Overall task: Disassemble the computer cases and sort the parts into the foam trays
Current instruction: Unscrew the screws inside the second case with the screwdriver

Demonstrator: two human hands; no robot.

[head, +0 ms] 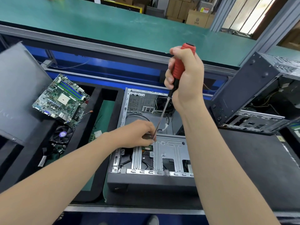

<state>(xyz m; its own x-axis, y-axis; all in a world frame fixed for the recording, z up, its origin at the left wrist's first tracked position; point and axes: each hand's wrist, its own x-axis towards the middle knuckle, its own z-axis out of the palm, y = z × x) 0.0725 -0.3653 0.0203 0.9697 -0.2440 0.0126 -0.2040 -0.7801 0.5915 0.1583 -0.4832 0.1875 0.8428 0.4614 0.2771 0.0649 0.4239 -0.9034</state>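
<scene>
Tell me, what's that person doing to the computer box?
A person is taking apart an open computer case. The right hand grips a red-handled screwdriver pointed down at the metal bracket inside the case, and the left hand pinches the shaft near its tip to steady it. A motherboard is already out and lies in the black foam tray on the left, with a fan just below it. Another case leans on the right.
</scene>
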